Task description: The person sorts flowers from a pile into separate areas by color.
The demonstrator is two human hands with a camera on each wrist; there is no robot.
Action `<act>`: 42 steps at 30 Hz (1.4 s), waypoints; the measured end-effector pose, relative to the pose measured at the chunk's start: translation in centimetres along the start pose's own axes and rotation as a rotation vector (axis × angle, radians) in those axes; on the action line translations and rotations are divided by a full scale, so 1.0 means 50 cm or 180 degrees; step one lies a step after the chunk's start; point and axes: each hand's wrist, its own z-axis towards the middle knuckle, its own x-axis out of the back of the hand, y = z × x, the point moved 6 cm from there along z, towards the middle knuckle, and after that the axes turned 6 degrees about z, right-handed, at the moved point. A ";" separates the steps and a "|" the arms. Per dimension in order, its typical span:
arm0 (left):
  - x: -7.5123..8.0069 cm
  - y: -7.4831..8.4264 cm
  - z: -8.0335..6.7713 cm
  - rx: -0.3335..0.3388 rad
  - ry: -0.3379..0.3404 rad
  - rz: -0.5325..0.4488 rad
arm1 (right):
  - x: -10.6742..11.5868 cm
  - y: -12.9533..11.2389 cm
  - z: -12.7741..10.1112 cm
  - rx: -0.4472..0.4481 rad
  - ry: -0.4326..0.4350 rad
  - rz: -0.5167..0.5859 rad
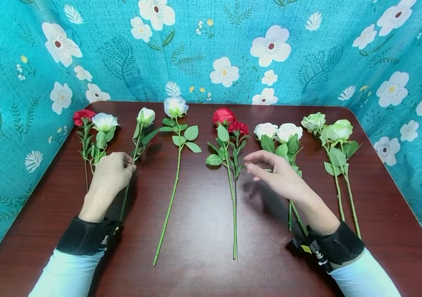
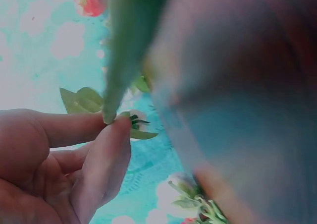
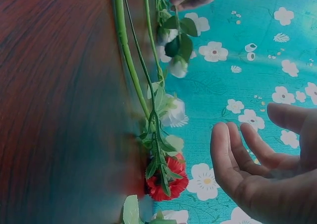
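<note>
My left hand point(image 1: 111, 175) pinches the green stem of a white rose point(image 1: 146, 117) between thumb and fingertips; in the left wrist view the stem point(image 2: 116, 85) rises blurred from the pinch. Close beside this hand lie a red carnation point(image 1: 83, 117) and another white rose point(image 1: 105, 122). My right hand point(image 1: 277, 175) is held over the table with loosely bent fingers and nothing in them. It is between a red rose point(image 1: 223, 116) with a red carnation point(image 1: 238, 128) and a pair of white roses point(image 1: 288, 132), partly covering the pair's stems.
A single pale white rose point(image 1: 175, 108) lies left of the table's middle. Two greenish roses point(image 1: 338, 131) lie at the right. Under everything is a dark reddish-brown table point(image 1: 196, 264), with a turquoise flowered cloth point(image 1: 196, 49) behind and at both sides.
</note>
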 end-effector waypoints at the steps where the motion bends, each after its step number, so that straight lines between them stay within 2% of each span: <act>1: 0.002 0.006 -0.002 -0.0020 0.0040 -0.0013 | 0.000 0.000 0.000 -0.0002 -0.0004 -0.0001; 9: 0.026 0.065 -0.012 -0.0236 0.0547 -0.0283 | -0.001 0.000 0.000 -0.0012 -0.0039 -0.0011; 18: 0.034 0.144 -0.016 -0.0400 0.0778 -0.0592 | -0.004 -0.006 0.001 0.0016 -0.0052 -0.0024; 33: 0.018 0.254 -0.030 -0.0710 0.0717 -0.1220 | -0.022 -0.025 0.006 0.0181 -0.0121 -0.0013; 38: 0.011 0.291 -0.042 -0.0897 0.0776 -0.1383 | -0.023 -0.033 0.006 0.0323 -0.0018 0.0126; 42: 0.007 0.316 -0.049 -0.1004 0.0719 -0.1622 | -0.022 -0.038 0.004 0.0443 0.0057 0.0265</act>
